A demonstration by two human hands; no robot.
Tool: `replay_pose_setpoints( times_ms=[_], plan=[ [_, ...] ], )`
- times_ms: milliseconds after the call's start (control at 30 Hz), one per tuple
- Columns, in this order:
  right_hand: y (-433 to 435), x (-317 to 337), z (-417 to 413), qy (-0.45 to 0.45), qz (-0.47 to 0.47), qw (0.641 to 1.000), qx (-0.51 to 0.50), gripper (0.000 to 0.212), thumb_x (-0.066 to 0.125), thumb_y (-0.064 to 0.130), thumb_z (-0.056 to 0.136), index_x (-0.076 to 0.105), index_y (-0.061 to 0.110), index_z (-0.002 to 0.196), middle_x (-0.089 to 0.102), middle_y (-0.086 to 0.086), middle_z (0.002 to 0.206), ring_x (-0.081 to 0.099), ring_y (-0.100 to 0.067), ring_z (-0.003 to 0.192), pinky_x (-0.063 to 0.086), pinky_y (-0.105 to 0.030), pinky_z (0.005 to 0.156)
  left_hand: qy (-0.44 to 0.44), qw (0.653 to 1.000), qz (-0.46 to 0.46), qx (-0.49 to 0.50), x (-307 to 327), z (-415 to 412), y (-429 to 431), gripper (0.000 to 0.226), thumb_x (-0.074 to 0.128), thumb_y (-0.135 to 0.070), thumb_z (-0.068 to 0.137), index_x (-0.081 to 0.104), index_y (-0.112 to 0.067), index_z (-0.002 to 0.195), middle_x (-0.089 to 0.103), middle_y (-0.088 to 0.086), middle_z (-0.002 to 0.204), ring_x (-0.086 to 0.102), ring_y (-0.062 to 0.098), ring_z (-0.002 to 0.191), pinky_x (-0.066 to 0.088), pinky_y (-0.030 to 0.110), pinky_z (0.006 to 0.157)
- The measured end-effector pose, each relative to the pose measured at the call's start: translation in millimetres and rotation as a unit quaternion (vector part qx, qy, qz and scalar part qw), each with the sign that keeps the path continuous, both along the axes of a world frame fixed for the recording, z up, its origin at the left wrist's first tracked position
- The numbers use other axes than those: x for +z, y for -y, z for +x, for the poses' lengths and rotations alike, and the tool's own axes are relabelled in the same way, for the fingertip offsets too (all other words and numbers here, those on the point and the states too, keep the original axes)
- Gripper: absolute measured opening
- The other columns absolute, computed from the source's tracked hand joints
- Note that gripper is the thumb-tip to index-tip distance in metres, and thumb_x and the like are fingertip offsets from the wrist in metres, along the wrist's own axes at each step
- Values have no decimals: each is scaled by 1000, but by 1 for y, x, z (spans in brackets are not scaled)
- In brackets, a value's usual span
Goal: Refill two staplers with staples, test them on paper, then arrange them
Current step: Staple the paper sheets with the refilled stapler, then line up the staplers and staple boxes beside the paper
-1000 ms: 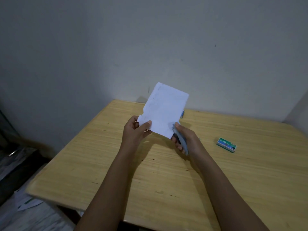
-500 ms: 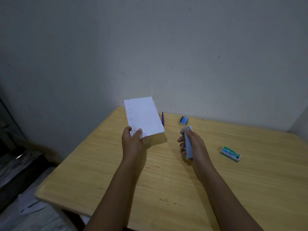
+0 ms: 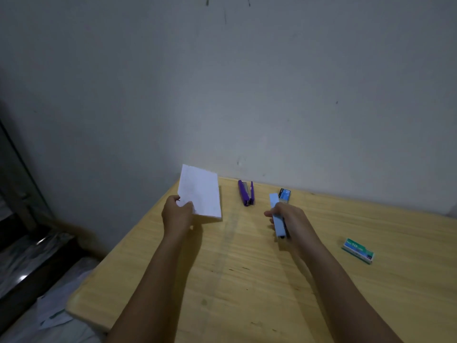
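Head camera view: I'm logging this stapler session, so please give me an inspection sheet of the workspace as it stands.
Surface: wooden table, scuffed, against a wall.
Job's things: light blue stapler in the right hand; purple stapler lying near the wall; paper held up by the left hand; blue staple box behind the blue stapler; green staple box lying to the right.
Clutter: nothing seen on the table.
Grippers: left hand pinches the paper's lower corner; right hand wraps the stapler.
Cables: nothing seen.
Surroundings: grey wall; loose papers on the floor at left.
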State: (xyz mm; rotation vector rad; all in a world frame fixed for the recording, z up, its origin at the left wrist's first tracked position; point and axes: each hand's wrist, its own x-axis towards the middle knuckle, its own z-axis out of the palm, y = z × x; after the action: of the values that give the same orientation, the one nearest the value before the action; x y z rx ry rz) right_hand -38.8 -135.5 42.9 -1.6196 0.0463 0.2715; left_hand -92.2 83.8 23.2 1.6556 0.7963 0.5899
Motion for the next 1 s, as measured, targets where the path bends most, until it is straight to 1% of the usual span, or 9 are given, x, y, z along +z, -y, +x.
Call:
replay_pose_setpoints(
  times_ms=[100,167,233,333,433,533,633,800,1000],
  plan=[
    [-4,0,11,24,-73,997,-2,3,54,10,80,54,8,82,54,-11,80,48,-23,66,35,-27,53,-24,999,36,-7,-10,-3,0,39,53,-8,89,45,-3,127,52,15,126,51,24,93,43,31,70],
    [-9,0,21,63,-132,989,5,18,54,13,81,40,11,69,45,-5,72,40,-19,59,29,-25,50,-59,996,60,-25,-14,-3,-1,42,56,-8,87,43,-3,127,52,15,125,49,22,90,41,29,65],
    [-12,-1,30,106,-207,973,-4,29,53,15,84,32,13,64,37,-2,71,32,-14,56,23,-26,48,-121,986,108,-39,-17,-2,1,48,61,-10,83,43,-3,127,52,16,127,52,27,100,44,34,75],
    [-19,-5,44,148,-301,942,7,14,53,18,87,44,8,82,41,-10,92,37,-15,63,22,-25,48,-246,936,251,-26,-18,7,7,54,62,-19,83,40,-6,131,43,16,135,40,33,124,35,40,99],
    [-26,-9,61,160,-357,920,20,21,54,15,87,48,3,104,46,-14,100,44,-23,77,26,-24,49,-245,903,348,-57,-14,24,15,55,58,-16,85,38,-9,136,39,13,138,37,31,126,33,37,101],
    [-34,-9,68,165,-429,888,26,16,52,13,88,48,4,101,53,-14,102,48,-23,84,35,-29,63,-237,867,418,-129,-12,43,26,45,55,-14,87,48,-9,131,43,11,136,42,27,124,36,32,99],
    [-40,-12,73,166,-473,865,33,17,52,13,88,51,5,103,57,-14,111,53,-28,102,39,-33,69,-201,875,409,-163,-13,59,38,25,46,-11,91,56,-4,113,51,13,123,49,26,111,42,32,87],
    [-37,-17,75,164,-478,862,36,25,56,16,87,52,5,109,58,-13,112,53,-28,107,46,-35,78,-98,926,277,-238,-18,78,66,28,42,-21,97,53,-7,118,54,13,122,53,26,109,45,35,90],
    [-27,-9,73,136,-437,884,96,19,56,13,84,56,0,98,44,-2,72,42,-12,62,39,-27,54,-104,914,277,-278,-25,95,72,27,41,-21,98,54,-4,114,56,13,113,52,20,98,43,26,79]
  ],
)
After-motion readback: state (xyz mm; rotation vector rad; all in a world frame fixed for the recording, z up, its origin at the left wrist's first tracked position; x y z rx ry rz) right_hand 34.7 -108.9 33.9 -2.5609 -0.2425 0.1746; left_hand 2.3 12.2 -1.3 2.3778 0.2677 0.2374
